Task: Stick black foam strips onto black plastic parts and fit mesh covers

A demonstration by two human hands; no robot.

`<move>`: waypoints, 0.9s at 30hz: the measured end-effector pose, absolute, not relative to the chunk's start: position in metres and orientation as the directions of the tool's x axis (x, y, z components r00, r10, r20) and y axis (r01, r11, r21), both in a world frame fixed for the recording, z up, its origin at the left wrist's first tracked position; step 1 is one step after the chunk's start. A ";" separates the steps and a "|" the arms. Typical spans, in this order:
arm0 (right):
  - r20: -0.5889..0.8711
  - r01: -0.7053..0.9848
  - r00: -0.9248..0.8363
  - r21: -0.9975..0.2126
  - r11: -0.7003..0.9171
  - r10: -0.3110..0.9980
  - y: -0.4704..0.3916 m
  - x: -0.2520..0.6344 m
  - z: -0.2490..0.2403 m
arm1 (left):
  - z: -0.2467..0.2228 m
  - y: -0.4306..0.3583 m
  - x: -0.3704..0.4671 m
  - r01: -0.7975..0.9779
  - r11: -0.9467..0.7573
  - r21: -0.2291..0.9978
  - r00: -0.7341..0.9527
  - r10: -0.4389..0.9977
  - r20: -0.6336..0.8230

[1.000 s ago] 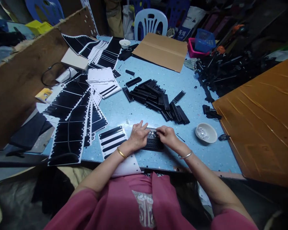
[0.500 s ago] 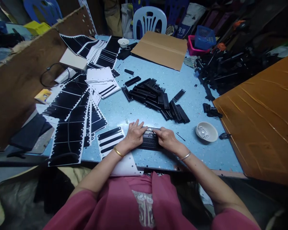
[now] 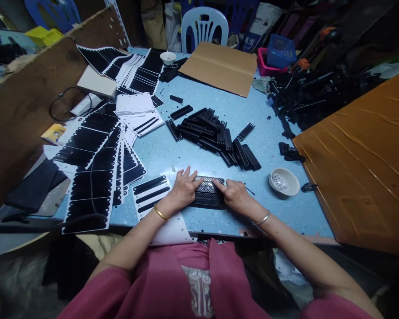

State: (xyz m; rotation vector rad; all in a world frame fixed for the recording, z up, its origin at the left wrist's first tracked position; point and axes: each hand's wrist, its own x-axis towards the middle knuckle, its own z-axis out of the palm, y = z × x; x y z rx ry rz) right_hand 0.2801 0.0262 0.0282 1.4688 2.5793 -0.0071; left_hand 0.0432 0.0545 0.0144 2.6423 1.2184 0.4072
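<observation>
Black textured strips [image 3: 208,198] lie side by side on the blue table in front of me, with small shiny rings on the upper one. My left hand [image 3: 183,188] rests at their left end, fingers spread and the index fingertip on the upper strip. At the right end is my right hand [image 3: 236,194], its index finger stretched onto the strip near the rings and its other fingers curled. Under my left forearm lies a white sheet [image 3: 168,223] with black strips on it. A white bowl [image 3: 294,184] of small shiny pieces stands to the right.
Beyond my hands is a pile of black slotted pieces [image 3: 206,128]. Sheets of black strips [image 3: 91,190] cover the left side. A cardboard sheet [image 3: 221,66] and a small bowl [image 3: 168,57] are at the back. An orange-brown panel [image 3: 362,164] stands at the right.
My right hand has shifted slightly right, so more of the strips' right end shows. The whole view has moved slightly.
</observation>
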 end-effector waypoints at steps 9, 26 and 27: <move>-0.239 0.805 -0.532 0.155 0.573 0.812 0.032 0.304 0.041 | 0.008 0.056 0.041 0.701 -0.635 0.324 0.623 0.767 0.155; -0.260 0.708 -0.694 -0.077 0.702 0.672 0.054 0.315 0.045 | 0.003 0.055 0.042 0.711 -0.644 0.284 0.630 0.762 0.150; -0.261 0.695 -0.707 -0.089 0.713 0.657 0.055 0.314 0.047 | 0.002 0.055 0.042 0.712 -0.646 0.276 0.632 0.760 0.147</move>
